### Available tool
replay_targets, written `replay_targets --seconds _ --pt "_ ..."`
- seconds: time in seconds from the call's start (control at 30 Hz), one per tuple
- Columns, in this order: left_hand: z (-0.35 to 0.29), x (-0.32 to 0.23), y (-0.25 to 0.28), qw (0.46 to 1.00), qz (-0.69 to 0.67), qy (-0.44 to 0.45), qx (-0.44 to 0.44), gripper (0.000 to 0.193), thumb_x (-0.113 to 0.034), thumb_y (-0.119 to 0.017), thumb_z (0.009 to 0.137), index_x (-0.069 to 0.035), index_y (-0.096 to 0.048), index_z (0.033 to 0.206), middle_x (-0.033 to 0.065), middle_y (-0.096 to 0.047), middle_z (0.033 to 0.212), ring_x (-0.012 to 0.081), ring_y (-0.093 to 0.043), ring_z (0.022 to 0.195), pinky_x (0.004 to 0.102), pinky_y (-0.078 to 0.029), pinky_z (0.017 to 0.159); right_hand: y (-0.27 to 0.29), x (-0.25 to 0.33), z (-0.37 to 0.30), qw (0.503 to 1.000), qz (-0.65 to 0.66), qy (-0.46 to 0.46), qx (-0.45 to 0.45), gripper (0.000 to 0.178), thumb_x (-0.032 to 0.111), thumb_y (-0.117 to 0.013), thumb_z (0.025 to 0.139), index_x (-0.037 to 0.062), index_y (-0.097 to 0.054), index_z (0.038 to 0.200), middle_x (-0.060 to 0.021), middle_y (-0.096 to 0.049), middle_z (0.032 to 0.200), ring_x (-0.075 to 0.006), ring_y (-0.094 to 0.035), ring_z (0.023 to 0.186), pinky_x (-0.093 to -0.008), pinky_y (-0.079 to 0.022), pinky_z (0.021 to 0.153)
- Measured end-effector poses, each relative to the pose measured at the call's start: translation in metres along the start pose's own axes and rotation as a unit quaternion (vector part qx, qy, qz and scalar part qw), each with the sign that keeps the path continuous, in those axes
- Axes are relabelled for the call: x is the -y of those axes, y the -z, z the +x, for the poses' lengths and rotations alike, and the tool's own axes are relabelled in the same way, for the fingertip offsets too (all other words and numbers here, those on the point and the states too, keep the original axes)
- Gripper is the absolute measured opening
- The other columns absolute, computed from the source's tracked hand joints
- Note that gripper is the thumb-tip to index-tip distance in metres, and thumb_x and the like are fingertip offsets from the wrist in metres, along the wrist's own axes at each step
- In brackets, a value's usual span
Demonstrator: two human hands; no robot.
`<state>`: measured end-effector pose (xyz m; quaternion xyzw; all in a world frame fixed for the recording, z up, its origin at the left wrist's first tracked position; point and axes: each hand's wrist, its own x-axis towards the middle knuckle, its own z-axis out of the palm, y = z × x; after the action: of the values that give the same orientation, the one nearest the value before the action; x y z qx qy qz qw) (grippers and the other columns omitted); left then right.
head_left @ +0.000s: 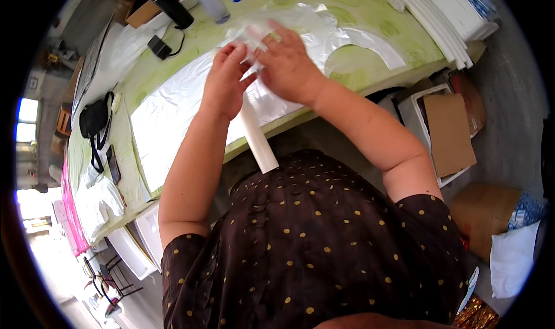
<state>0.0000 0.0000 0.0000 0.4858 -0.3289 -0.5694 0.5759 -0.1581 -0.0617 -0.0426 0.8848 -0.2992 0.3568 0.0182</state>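
Over the table, both hands are close together around a thin, clear plastic film [250,39]. My left hand [224,80] has its fingers curled in, with the film at its fingertips. My right hand [289,63] reaches across with its back up, touching the film; its fingertips are smeared by motion. Below them a white tube-like roll [257,135] sticks out past the table's near edge, its far end hidden by the hands. A shiny white plastic sheet [167,118] lies under and to the left. More crinkled clear plastic [315,25] spreads beyond the right hand.
On the green patterned table cover [355,66] stand a black bottle [171,8], a clear bottle [211,2] and a small black device [159,47]. A black bag [95,118] and a phone [113,164] lie left. White tubes [433,25] rest at right, above cardboard [450,135].
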Motion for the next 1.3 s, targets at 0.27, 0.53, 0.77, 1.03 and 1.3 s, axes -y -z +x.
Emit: replay_targets --seconds 0.27,0.53,0.77,1.03,1.3 --pt "-0.021 -0.020 0.163 0.971 0.083 -0.070 -0.214 0.024 -0.020 -0.073 0.093 -0.012 -0.069 0.115 -0.0041 -0.066 0.101 0.0096 -0.059 0.088 0.0304 -0.049 0.079 0.011 0.026 -0.039 0.978 0.199 -0.036 -0.056 0.047 0.015 -0.070 0.086 0.0152 -0.065 0.133 -0.0131 -0.050 0.148 -0.0412 -0.040 0.140 -0.0495 -0.034 0.117" --pt "-0.025 0.011 0.274 0.834 0.443 -0.042 -0.327 0.050 -0.022 -0.077 0.086 -0.004 -0.064 0.131 -0.0002 -0.067 0.104 0.0117 -0.058 0.090 0.0290 -0.047 0.081 -0.004 0.046 -0.085 0.964 0.257 -0.055 0.040 0.027 0.013 -0.067 0.086 0.0105 -0.073 0.112 -0.0132 -0.063 0.132 -0.0402 -0.048 0.131 -0.0471 -0.039 0.113" --pt "-0.006 0.024 0.216 0.798 0.407 -0.282 -0.343 0.047 -0.012 -0.070 0.090 -0.008 -0.058 0.135 0.0103 -0.060 0.127 0.0221 -0.057 0.113 0.0362 -0.049 0.097 -0.004 0.061 -0.100 0.962 0.261 -0.068 0.054 0.026 0.009 -0.068 0.084 0.0102 -0.073 0.110 -0.0133 -0.064 0.128 -0.0403 -0.051 0.128 -0.0467 -0.042 0.110" --pt "0.011 -0.003 0.179 0.948 0.228 -0.203 -0.093 0.044 0.002 -0.047 0.094 -0.003 -0.054 0.137 0.0080 -0.057 0.140 0.0221 -0.059 0.125 0.0368 -0.051 0.100 0.000 0.084 -0.099 0.963 0.261 -0.048 0.046 0.025 0.006 -0.069 0.084 0.0091 -0.072 0.108 -0.0131 -0.065 0.126 -0.0413 -0.052 0.128 -0.0469 -0.044 0.108" --pt "-0.055 -0.009 0.167 0.758 0.641 -0.041 0.114 0.039 -0.022 -0.075 0.089 -0.019 -0.069 0.128 0.0050 -0.053 0.144 0.0235 -0.061 0.116 0.0373 -0.051 0.102 0.004 0.083 -0.116 0.961 0.265 -0.066 0.044 0.026 0.003 -0.069 0.083 0.0091 -0.071 0.108 -0.0119 -0.065 0.126 -0.0385 -0.053 0.129 -0.0452 -0.045 0.107"
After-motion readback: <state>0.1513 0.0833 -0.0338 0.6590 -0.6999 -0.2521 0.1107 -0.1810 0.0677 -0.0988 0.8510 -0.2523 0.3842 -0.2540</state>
